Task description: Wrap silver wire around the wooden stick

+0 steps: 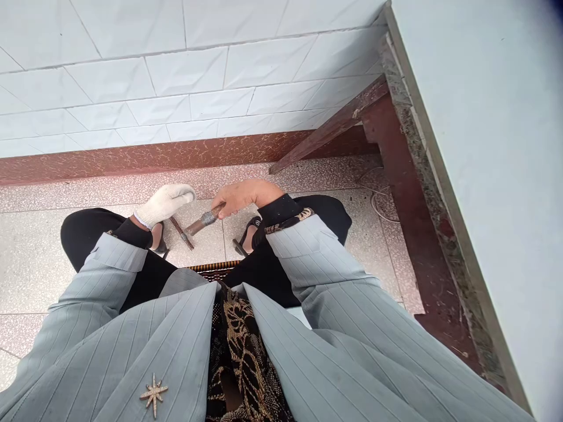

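My right hand is bare and wrapped round the handle of a hammer-like tool, brown with a grey binding. At its far end lies a thin, rusty-looking bar, set crosswise; I cannot tell whether the two are joined. My left hand, in a white knitted glove, is just above the bar's upper end. Its fingers are curled together and point right, and whatever they may hold is hidden. Both hands are over the floor between my bent knees.
A white tiled wall with a reddish-brown skirting stands ahead. To the right are a sloping wooden brace, a dark red frame and a pale tabletop. A thin cable lies on the speckled floor.
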The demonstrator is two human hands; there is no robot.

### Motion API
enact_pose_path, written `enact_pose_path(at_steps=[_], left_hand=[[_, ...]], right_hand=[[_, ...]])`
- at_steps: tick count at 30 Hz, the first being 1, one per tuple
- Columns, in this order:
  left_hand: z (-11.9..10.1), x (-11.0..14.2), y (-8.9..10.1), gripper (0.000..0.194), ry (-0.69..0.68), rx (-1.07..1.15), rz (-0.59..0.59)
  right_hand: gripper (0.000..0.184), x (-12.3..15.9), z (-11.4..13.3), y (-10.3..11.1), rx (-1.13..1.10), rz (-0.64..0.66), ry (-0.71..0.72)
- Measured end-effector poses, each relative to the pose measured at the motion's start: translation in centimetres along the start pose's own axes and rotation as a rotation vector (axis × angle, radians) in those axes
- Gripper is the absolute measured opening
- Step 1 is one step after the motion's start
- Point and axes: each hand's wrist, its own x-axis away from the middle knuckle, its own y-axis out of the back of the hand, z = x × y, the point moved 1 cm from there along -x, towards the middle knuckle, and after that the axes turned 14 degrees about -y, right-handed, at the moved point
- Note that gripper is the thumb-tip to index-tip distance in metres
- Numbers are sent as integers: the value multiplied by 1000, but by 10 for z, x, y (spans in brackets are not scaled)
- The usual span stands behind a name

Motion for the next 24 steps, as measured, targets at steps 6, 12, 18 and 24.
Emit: enact_pose_path(at_steps=[6, 12, 18, 24], left_hand=[[12, -1, -7, 27, 66, 56, -78], [7, -2, -17, 30, -25, -33, 59], [9, -1, -16, 32, -58, -88, 113], [3, -1, -10, 29, -49, -153, 109]], right_hand=[[21, 18, -6, 15, -495, -363, 303], [13, 15, -16, 22, -671, -721, 117], [17, 2, -23, 21, -367, -787, -33], [22, -17, -15, 9, -4, -706, -128]])
